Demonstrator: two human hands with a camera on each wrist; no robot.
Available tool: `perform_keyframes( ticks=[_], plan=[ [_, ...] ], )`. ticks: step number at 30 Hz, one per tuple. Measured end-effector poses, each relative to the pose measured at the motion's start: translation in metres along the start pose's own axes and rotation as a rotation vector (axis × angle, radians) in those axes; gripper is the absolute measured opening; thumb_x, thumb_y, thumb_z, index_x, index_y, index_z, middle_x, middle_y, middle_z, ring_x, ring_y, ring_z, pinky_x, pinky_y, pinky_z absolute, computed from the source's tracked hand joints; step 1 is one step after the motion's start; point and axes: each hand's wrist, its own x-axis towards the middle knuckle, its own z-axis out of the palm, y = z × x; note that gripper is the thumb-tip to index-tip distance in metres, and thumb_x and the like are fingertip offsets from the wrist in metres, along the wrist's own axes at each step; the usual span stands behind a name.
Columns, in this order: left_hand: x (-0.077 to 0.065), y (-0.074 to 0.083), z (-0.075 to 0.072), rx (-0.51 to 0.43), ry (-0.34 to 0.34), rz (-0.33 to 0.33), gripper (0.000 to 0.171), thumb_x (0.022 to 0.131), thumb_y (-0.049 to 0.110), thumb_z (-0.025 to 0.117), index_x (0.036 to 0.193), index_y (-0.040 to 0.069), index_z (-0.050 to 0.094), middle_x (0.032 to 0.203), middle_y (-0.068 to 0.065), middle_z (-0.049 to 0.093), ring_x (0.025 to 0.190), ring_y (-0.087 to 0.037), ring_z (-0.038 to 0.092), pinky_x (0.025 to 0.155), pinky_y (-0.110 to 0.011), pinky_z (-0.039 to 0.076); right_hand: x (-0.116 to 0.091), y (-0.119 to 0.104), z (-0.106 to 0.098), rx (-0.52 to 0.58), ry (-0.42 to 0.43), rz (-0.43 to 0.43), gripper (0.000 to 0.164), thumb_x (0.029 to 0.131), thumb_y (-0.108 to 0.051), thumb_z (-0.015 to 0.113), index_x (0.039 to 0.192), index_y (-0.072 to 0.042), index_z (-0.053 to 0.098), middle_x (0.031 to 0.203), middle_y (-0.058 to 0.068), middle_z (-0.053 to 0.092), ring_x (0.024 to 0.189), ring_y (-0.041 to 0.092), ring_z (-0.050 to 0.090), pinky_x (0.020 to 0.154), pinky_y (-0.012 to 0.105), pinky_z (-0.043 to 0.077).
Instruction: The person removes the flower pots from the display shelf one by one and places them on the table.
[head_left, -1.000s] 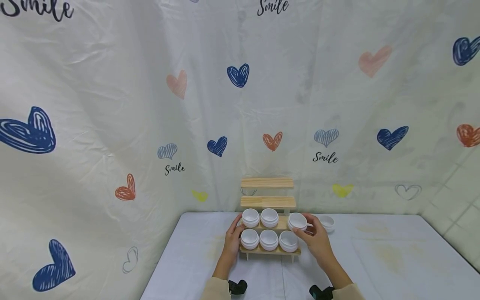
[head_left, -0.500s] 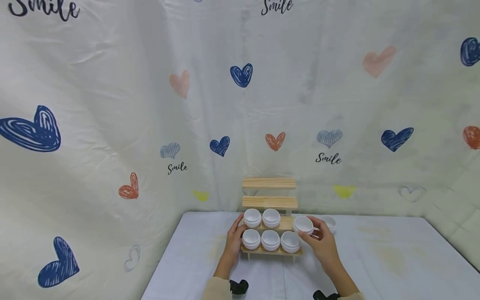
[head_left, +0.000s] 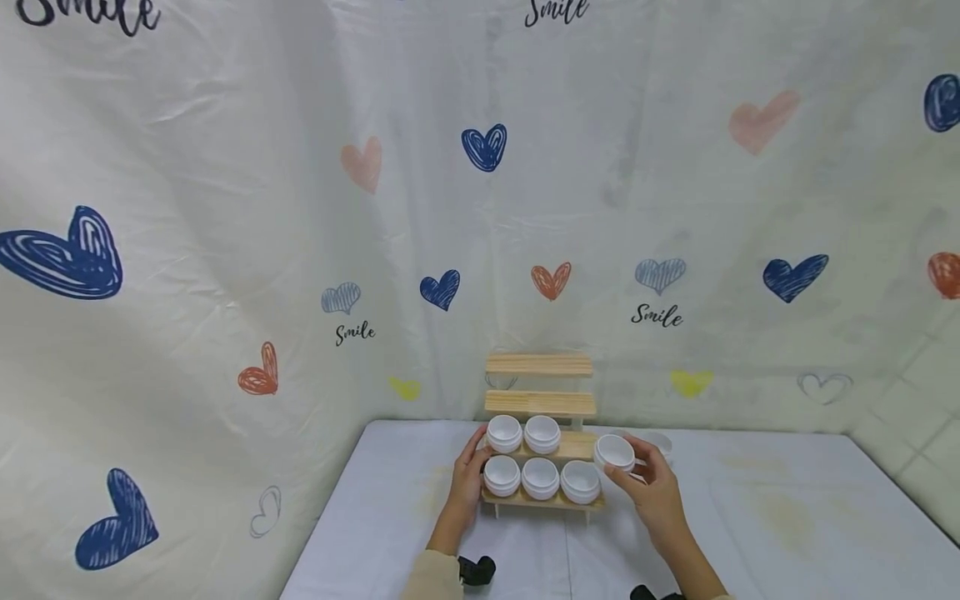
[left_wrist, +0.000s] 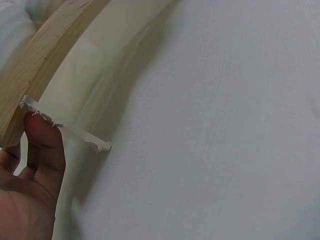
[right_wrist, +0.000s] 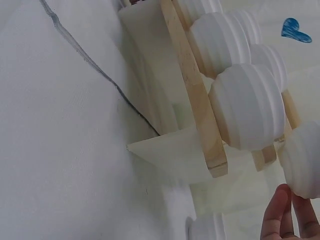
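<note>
A tiered wooden rack point(head_left: 540, 403) with white side supports stands on the white-covered table. My left hand point(head_left: 467, 483) grips the rack's left end; in the left wrist view its fingers point(left_wrist: 45, 150) curl against the wooden shelf's point(left_wrist: 37, 65) end. On the lowest shelf sit three white cups point(head_left: 540, 477), and two more white cups point(head_left: 542, 434) occupy the left and middle of the shelf above. My right hand point(head_left: 654, 492) pinches another ribbed white cup point(head_left: 615, 452), held just off the rack's right side. Its fingertips point(right_wrist: 282, 192) press that cup's lower edge in the right wrist view.
Behind the right hand, partly hidden, a further white cup point(head_left: 662, 444) stands on the table. The two upper shelves bear no cups. A white cloth backdrop point(head_left: 480, 217) printed with hearts hangs right behind the rack.
The right hand has carried its cup from over the second shelf's right end out to the right, away from the shelf. The left hand keeps its grip on the rack.
</note>
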Motion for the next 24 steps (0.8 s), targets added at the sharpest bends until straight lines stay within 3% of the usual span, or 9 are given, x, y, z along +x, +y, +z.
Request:
perform_keyframes(
  ticks=[12,24],
  plan=[
    [-0.003,0.004,0.001,-0.032,0.005,0.002,0.053,0.104,0.021,0.05,0.156,0.017,0.044,0.162,-0.008,0.042,0.154,-0.033,0.028,0.125,-0.057,0.018,-0.004,0.001,-0.012,-0.037,0.007,0.044,0.065,0.088,-0.017,0.081,0.144,-0.01,0.05,0.119,-0.016,0.054,0.097,0.0,0.055,0.081,0.014,0.05],
    [-0.004,0.005,0.001,-0.021,0.004,0.005,0.052,0.104,0.021,0.049,0.156,0.016,0.044,0.161,-0.008,0.044,0.152,-0.033,0.032,0.124,-0.057,0.021,-0.006,0.016,-0.022,-0.069,0.025,0.034,0.063,0.087,-0.018,0.083,0.142,-0.01,0.053,0.114,-0.019,0.056,0.095,-0.001,0.056,0.078,0.016,0.051]
  ],
)
